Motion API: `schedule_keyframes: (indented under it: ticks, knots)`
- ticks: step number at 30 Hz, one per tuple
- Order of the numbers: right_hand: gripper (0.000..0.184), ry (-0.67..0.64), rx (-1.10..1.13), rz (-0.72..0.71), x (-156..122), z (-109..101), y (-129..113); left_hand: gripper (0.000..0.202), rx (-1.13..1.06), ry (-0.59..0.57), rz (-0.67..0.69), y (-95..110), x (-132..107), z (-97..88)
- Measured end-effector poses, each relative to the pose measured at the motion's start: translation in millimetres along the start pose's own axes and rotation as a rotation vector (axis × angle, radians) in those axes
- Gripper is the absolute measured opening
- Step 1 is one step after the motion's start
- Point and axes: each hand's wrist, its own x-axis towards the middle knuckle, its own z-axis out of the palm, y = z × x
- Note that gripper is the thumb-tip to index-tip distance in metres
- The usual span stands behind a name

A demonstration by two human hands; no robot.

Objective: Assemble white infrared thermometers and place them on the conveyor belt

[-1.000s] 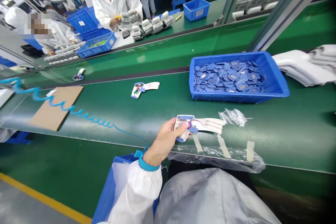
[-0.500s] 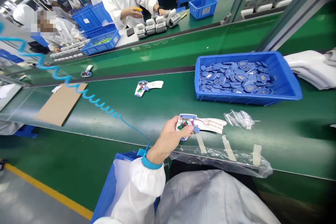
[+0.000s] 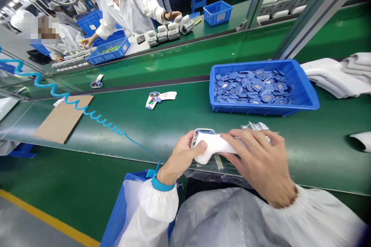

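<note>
White casing [image 3: 213, 143] was over the surface's [image 3: 124, 119] near edge; the left hand's [image 3: 181, 156] grip pinched its wide end, the right hand's [image 3: 262, 162] closed around its handle, probably for steadiness.

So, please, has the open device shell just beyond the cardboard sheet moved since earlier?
Yes, the open device shell has shifted rightward in the picture relative to the cardboard sheet.

The white casing [image 3: 210, 147] looks like smooth plastic with a soft sheen. The counter [image 3: 124, 112] has a slick, faintly reflective finish. The blue tray [image 3: 257, 109] is glossy moulded plastic; the discs [image 3: 255, 87] look like smooth plastic. The board [image 3: 63, 119] appears matt cardboard, the post [image 3: 317, 11] satiny metal, the coiled cord [image 3: 92, 115] shiny plastic, and the left sleeve [image 3: 158, 204] gathered, ribbed cloth.
</note>
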Motion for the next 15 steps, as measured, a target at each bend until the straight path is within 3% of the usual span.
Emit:
schedule_keyframes:
  ticks: [4, 10, 13, 15]
  knots:
    - [0.043, -0.133, 0.14, 0.052, 1, 16, -3, 0.049, 0.228, 0.063, 0.004, -1, -1, -1.2]
    - [0.028, -0.477, 0.654, 0.409, 2, 15, 1, 0.056, 0.366, -0.024, 0.097, 4, -4, -3.5]
    - [0.02, -0.456, 0.643, 0.441, 1, 15, 2, 0.05, 0.392, -0.067, 0.083, 7, -5, -3.7]
    - [0.019, -0.369, 0.566, 0.445, -2, 15, 4, 0.049, 0.414, -0.077, 0.098, 7, -5, -3.4]
